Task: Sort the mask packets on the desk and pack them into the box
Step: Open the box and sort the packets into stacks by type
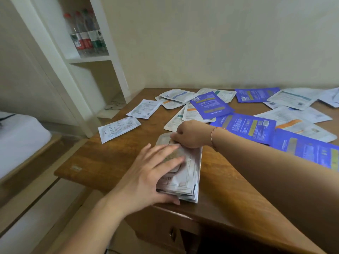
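Observation:
A stack of white mask packets [189,173] lies near the front edge of the wooden desk [113,154]. My left hand [148,178] lies flat on top of the stack, fingers straight, thumb along its near edge. My right hand [190,133] has its fingers curled on the far end of the top packet. Loose white packets [117,128] and blue packets [247,125] are scattered over the far and right parts of the desk. No box is in view.
A white shelf unit [110,58] stands at the left of the desk, with several water bottles [86,33] on an upper shelf. A bed corner [20,136] sits at far left. A drawer with a handle [172,233] is below the desk front.

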`<state>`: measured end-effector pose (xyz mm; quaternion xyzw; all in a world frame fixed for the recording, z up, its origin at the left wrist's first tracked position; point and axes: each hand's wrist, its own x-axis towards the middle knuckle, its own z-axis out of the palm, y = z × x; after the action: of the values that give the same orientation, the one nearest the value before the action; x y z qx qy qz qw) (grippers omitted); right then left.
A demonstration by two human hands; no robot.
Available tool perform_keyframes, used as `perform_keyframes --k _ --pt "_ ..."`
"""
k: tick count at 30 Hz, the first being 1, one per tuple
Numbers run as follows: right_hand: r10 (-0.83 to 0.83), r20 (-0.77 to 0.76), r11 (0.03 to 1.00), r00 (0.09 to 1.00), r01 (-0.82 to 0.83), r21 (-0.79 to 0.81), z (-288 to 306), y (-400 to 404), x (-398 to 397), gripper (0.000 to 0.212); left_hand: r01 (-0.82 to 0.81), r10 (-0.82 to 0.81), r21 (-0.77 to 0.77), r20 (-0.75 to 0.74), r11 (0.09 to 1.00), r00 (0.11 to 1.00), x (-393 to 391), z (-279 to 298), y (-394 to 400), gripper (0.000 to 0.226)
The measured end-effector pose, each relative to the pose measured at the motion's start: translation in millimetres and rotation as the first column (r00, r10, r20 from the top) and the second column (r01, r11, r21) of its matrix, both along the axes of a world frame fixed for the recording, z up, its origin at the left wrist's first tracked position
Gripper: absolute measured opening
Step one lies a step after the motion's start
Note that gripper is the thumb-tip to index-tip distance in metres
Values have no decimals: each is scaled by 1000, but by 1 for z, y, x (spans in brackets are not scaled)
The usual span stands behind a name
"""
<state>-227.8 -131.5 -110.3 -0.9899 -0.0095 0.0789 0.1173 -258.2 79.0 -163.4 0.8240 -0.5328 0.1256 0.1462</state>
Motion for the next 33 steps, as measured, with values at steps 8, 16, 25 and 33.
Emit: perform_keyframes --k 8,16,25,33 --pt "-209 84 894 974 156 420 -7 -11 -20 55 -84 85 15 -223 996 971 -16 8 6 104" --pt "-584 -175 6 793 220 976 -53 34 -92 83 -519 -148 -242 -965 820 216 -4 23 5 53" --pt "-563 3 297 826 199 934 -65 43 -94 50 -557 -5 -207 -939 804 343 -7 22 -13 71" --pt "-511 251 750 822 283 598 -36 -43 -142 58 -584 389 -251 -540 772 746 -19 32 -16 52"
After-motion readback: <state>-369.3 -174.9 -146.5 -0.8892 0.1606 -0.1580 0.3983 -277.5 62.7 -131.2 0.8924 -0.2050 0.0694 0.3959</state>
